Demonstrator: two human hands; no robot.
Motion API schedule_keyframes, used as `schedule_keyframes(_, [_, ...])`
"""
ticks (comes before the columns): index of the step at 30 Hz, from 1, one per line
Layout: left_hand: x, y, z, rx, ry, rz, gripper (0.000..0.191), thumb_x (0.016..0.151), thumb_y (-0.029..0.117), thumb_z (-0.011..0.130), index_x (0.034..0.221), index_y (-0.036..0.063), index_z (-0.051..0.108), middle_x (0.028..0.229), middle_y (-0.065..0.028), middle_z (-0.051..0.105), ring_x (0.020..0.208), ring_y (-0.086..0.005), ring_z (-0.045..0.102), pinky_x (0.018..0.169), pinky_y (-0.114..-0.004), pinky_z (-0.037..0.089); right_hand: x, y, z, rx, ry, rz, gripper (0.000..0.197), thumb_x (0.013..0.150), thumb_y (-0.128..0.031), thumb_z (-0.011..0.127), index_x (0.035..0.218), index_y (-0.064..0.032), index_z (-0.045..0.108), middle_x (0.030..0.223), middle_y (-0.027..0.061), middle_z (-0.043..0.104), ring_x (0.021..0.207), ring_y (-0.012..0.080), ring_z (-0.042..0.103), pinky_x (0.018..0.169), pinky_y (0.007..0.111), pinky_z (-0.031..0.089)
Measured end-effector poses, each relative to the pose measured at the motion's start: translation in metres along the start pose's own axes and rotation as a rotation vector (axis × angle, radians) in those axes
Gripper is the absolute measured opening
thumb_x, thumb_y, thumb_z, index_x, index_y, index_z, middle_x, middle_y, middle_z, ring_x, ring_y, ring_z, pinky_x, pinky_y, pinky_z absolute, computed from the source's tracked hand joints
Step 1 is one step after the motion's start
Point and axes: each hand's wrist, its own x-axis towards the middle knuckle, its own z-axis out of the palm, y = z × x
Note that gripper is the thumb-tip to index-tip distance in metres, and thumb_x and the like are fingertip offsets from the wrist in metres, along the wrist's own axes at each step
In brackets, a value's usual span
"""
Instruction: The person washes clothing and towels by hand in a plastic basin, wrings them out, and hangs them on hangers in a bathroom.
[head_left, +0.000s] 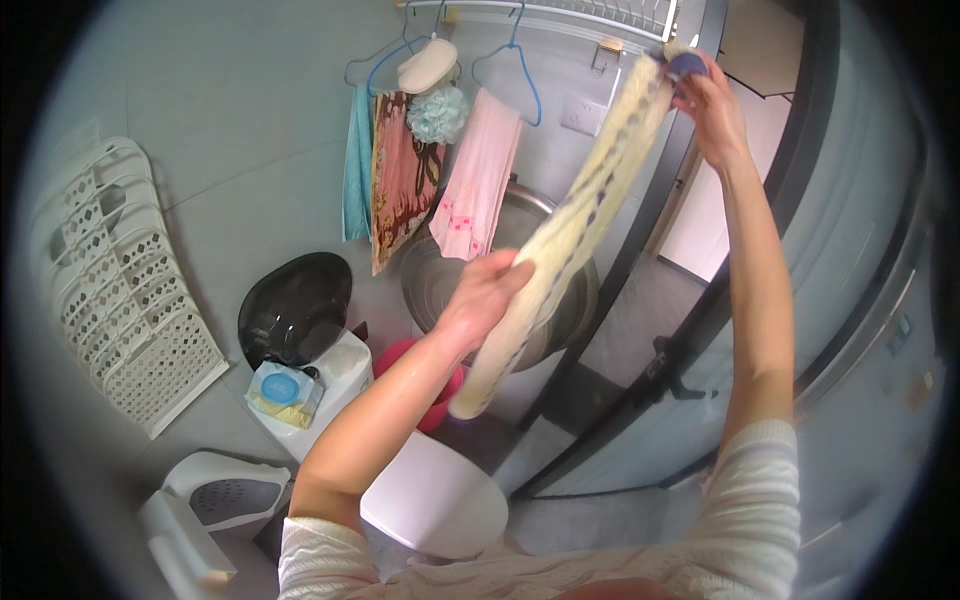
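Observation:
A long cream towel (574, 214) with dark purple marks stretches diagonally between my hands. My left hand (487, 292) grips it low along its length, thumb on top, and its lower end hangs below that hand. Up at the right, my right hand (709, 109) holds the upper end, where a purple part of the cloth folds over near the fingers. Behind the towel stands a large round metal basin (424, 281), partly hidden. A pink towel (480, 172) hangs on a blue hanger (534, 94) left of the cream towel and beneath a white wire rack (540, 9).
A turquoise towel (358, 172), a patterned towel (397, 195) and a pale blue bath puff (437, 115) hang nearby. Below are a toilet lid (435, 499), a wipes pack (285, 394) and a pink bucket (397, 358). A black-framed glass door (840, 217) stands close on the right.

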Motion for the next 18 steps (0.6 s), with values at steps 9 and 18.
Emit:
schedule_keyframes(9, [0.187, 0.008, 0.042, 0.39, 0.407, 0.403, 0.027, 0.082, 0.021, 0.046, 0.09, -0.0032, 0.055, 0.089, -0.0242, 0.057, 0.088, -0.0368, 0.054, 0.077, -0.04, 0.04, 0.129, 0.014, 0.033, -0.782, -0.112, -0.521, 0.051, 0.077, -0.017, 0.047, 0.127, -0.0103, 0.041, 0.117, 0.0212, 0.05, 0.109, 0.0286, 0.049, 0.095, 0.035, 0.037])
schedule_keyframes(18, [0.261, 0.013, -0.005, 0.261, 0.633, 0.382, 0.03, 0.083, 0.011, 0.043, 0.105, -0.0066, 0.051, 0.089, -0.0145, 0.058, 0.079, -0.0183, 0.055, 0.073, -0.031, 0.044, 0.197, 0.039, 0.036, -1.088, -0.341, -0.585, 0.041, 0.081, -0.03, 0.046, 0.116, -0.0093, 0.052, 0.108, 0.018, 0.057, 0.1, 0.0326, 0.053, 0.089, 0.037, 0.04])
